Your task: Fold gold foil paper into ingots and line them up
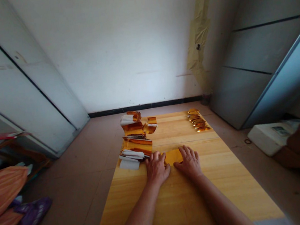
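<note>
A gold foil paper sheet lies on the wooden table between my two hands. My left hand grips its left edge, thumb at the near side and fingers at the far side. On the opposite edge, my right hand pinches the sheet in the same way. Close by my left hand are loose gold sheets, some curled with their white backs showing. Further back on the right, several folded gold paper pieces lie in a row.
The wooden table stands before a white wall. A grey refrigerator is at the right, with a white box on the floor beside it. Orange cloth and a purple bag lie at the left.
</note>
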The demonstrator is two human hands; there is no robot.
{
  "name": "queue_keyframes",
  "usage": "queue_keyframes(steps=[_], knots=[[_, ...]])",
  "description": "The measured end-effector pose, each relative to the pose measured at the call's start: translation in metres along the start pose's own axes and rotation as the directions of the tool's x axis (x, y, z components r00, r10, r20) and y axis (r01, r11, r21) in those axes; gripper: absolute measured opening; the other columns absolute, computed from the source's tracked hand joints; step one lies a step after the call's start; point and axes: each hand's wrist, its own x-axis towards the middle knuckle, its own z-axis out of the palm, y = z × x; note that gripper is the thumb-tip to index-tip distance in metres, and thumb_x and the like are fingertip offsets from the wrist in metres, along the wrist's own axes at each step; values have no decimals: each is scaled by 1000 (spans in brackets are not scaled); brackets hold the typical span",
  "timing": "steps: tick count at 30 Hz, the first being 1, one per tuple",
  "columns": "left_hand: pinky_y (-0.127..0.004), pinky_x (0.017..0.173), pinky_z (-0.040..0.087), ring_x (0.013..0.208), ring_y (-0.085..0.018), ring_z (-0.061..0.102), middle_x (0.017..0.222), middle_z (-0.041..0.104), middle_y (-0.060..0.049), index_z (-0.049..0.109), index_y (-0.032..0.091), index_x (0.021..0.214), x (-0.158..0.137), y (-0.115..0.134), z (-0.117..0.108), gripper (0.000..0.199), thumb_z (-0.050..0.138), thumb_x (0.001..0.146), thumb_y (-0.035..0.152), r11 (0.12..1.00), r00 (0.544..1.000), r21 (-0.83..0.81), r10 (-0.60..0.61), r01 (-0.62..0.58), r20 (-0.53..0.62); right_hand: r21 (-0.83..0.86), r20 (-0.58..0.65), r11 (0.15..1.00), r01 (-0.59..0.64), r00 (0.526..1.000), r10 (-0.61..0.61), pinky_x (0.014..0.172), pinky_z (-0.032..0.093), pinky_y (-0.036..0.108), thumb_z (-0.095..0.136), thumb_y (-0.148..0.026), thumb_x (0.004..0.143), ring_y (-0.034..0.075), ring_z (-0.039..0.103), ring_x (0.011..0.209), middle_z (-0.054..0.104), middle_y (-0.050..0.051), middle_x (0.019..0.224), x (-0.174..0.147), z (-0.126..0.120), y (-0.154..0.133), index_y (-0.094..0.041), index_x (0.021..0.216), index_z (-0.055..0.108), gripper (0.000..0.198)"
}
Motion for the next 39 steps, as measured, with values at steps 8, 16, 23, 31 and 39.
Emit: queue_keyframes(steps=[8, 16, 23, 31, 39], knots=[[-41, 90, 32, 113, -26, 40, 126, 48, -7, 51, 31, 125, 0, -4, 4, 47, 54, 78, 33, 1000, 999, -1, 26, -26, -22, 26, 16, 1000, -15, 1000, 15, 106, 26, 34, 54, -27, 72, 23, 35, 129, 43, 9, 141, 0, -6, 18, -18, 133, 45, 62], [-41, 89, 32, 112, -27, 40, 125, 48, -6, 51, 31, 125, 0, -5, 5, 47, 53, 78, 33, 999, 999, 4, 37, -37, -28, 63, -7, 998, 13, 1000, -13, 107, 27, 35, 53, -19, 69, 24, 37, 128, 45, 11, 139, 1, -2, 22, -14, 132, 47, 63], [-42, 89, 31, 112, -27, 40, 123, 49, -6, 51, 30, 125, -2, -5, 7, 47, 54, 77, 31, 998, 996, -6, 61, -62, -71, 126, -55, 991, 49, 998, -43, 102, 34, 37, 52, -10, 66, 26, 43, 123, 48, 11, 135, 4, -1, 28, -17, 126, 52, 60], [-43, 90, 32, 112, -28, 41, 122, 50, -8, 52, 29, 124, -2, -5, 10, 48, 55, 77, 30, 997, 992, -26, 72, -75, -101, 116, -55, 872, 475, 880, -472, 100, 32, 42, 55, -18, 79, 25, 40, 125, 53, 7, 131, -2, -15, 17, -26, 109, 63, 32], [-42, 92, 32, 111, -26, 44, 121, 53, -7, 58, 26, 116, -6, -15, 15, 46, 59, 70, 20, 965, 947, -113, 203, -236, -248, 140, -10, 853, 502, 863, -506, 98, 29, 40, 57, -26, 83, 23, 46, 118, 59, 4, 124, 0, -12, 24, -29, 108, 64, 26]])
